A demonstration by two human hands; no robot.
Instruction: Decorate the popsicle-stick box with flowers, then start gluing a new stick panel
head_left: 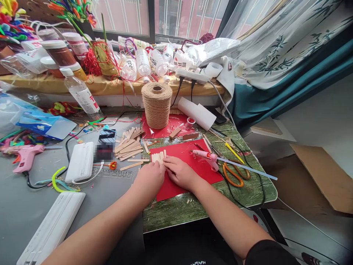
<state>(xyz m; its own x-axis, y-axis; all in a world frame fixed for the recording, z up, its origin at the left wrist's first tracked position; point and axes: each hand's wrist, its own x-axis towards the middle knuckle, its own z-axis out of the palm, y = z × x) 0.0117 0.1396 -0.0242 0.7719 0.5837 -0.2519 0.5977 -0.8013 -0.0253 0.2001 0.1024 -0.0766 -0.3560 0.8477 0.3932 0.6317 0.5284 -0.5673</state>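
Note:
Several pale craft sticks stand side by side in a row over a red sheet. My left hand is closed at the row's lower left, its fingertips against the sticks. From the right, my right hand has its fingers bent together around the row's right end. Both hands hide the sticks' lower parts. On the sheet's right side, beside my right hand, lies a pink glue gun with a long glue stick poking out. A heap of loose craft sticks spreads to the left.
A twine spool stands behind the sheet. Orange-handled scissors and a yellow pen-like tool lie right, near a black cable. A phone, white power bank and second pink glue gun occupy the left. Bottles crowd the windowsill.

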